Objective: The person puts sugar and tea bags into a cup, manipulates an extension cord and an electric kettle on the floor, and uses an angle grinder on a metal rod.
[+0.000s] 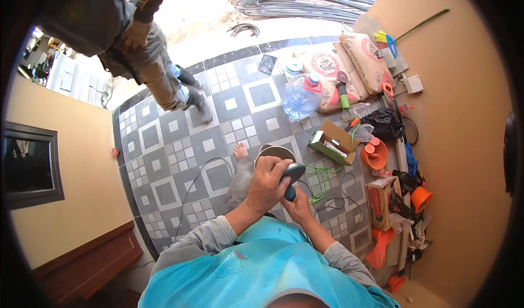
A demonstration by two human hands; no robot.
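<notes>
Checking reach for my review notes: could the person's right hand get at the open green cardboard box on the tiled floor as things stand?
Probably not without letting go: the right hand grips the blue tool together with the left hand, and the green box lies on the floor below.

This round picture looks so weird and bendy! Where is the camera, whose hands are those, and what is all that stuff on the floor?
The camera sits on a person's head and looks down, and its wide lens bends straight lines. The left hand and right hand are that person's own. Together they hold a power tool with a dark blue handle. Below is a grey patterned tile floor. By the wall lie cement sacks, a clear water jug, an open cardboard box and orange plastic pieces. Another person's legs stand at the top left.
</notes>
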